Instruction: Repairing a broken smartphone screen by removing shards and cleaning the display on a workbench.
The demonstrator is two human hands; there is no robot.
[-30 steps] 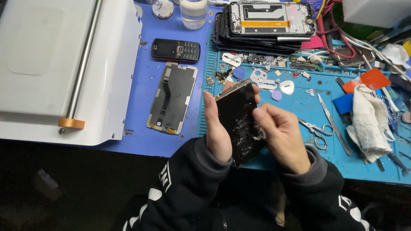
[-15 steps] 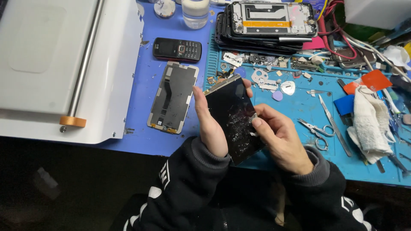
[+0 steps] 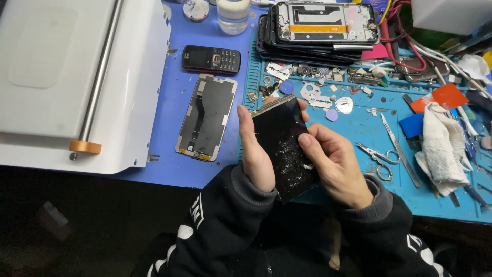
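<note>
My left hand (image 3: 256,154) grips the left edge of a black phone screen panel (image 3: 283,141), held tilted above the blue mat's near edge. White residue speckles the panel's lower half. My right hand (image 3: 335,161) holds the panel's right side, with its thumb pressed onto the residue. Both sleeves are black with white markings. Another screen panel (image 3: 206,117) lies flat on the purple-blue mat just left of my hands.
A white machine (image 3: 77,77) with a metal bar fills the left. A small black keypad phone (image 3: 211,59) lies beyond. Stacked phone frames (image 3: 323,25), small scissors (image 3: 377,155), tweezers (image 3: 393,142), a white cloth (image 3: 441,146) and several loose parts cover the blue mat (image 3: 369,123).
The panel has been turned from a steep tilt to face up toward me. My right thumb has shifted onto the speckled area.
</note>
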